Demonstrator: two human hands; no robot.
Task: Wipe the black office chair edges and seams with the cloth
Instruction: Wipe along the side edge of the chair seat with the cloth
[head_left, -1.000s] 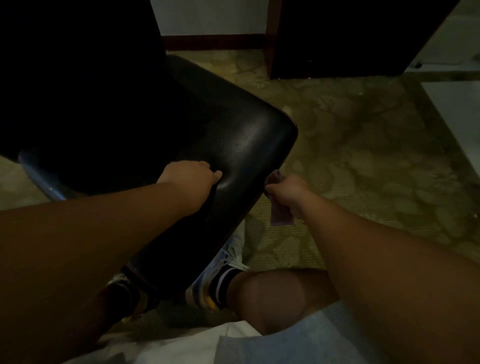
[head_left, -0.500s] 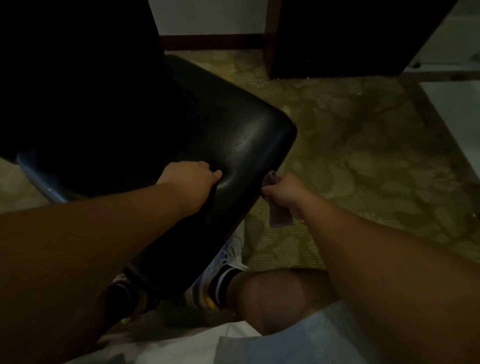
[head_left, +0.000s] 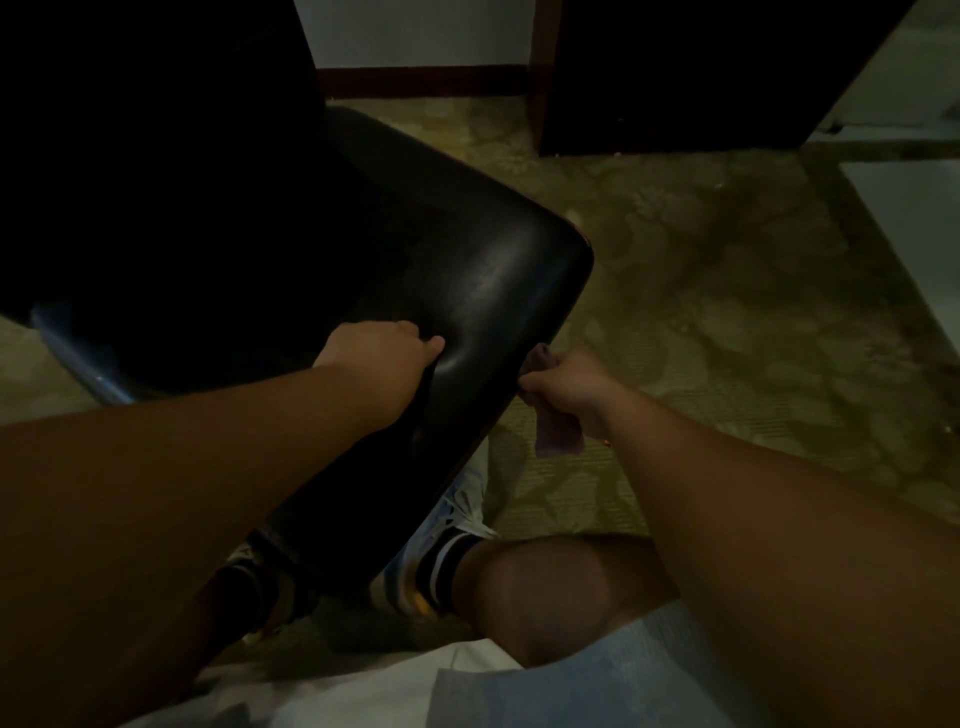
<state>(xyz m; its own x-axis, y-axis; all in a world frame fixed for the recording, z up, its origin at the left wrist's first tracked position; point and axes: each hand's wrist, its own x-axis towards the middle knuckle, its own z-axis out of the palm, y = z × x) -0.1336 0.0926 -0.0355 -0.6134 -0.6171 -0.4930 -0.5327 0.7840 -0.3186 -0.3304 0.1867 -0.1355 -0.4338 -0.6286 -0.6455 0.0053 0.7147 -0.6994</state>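
The black office chair (head_left: 467, 270) fills the left and centre, its glossy seat cushion tilted toward me in dim light. My left hand (head_left: 379, 353) rests on the seat top near the front edge, fingers curled down onto the leather and thumb pointing right. My right hand (head_left: 569, 387) grips a small purplish cloth (head_left: 556, 434) and holds it against the seat's right side edge. One end of the cloth pokes out above the fist, the rest hangs below it.
Patterned green carpet (head_left: 727, 312) covers the floor to the right. A dark wooden cabinet (head_left: 675, 67) stands at the back, a pale surface (head_left: 914, 228) at the far right. My knee (head_left: 545, 597) and sneakered feet (head_left: 447, 525) lie just under the seat's front.
My right hand with the cloth has slid slightly toward me along the seat's side edge. The left hand has stayed in place.
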